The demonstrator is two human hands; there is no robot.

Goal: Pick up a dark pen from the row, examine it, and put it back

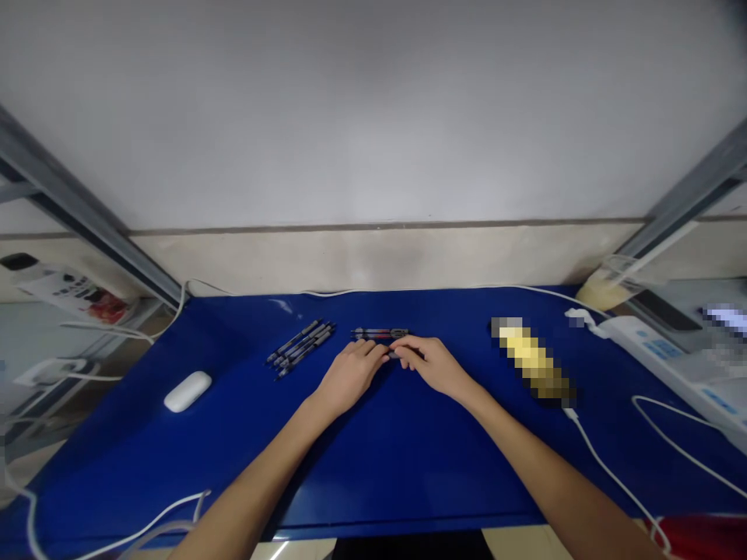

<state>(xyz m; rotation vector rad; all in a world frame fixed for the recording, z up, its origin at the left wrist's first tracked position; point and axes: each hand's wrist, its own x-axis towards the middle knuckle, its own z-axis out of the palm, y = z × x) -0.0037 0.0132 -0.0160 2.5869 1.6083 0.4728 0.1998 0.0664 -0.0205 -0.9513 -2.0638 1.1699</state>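
My left hand point(352, 371) and my right hand point(435, 362) meet over the middle of the blue desk. Between their fingertips is a dark pen point(394, 355), mostly covered by the fingers. My right hand pinches one end, and the curled fingers of my left hand close on the other. Just beyond the hands lies a small row of pens point(379, 334) with clear barrels, a bit of red and dark ends. To the left, several dark pens point(303, 348) rest side by side at a slant.
A white earbud case point(187, 391) sits at the left of the desk point(373, 474). On the right lie a blurred yellow object point(532, 359) with a white cable point(607, 463) and a power strip point(671, 362). A cup point(607, 284) and a bottle point(70, 292) stand near the metal posts.
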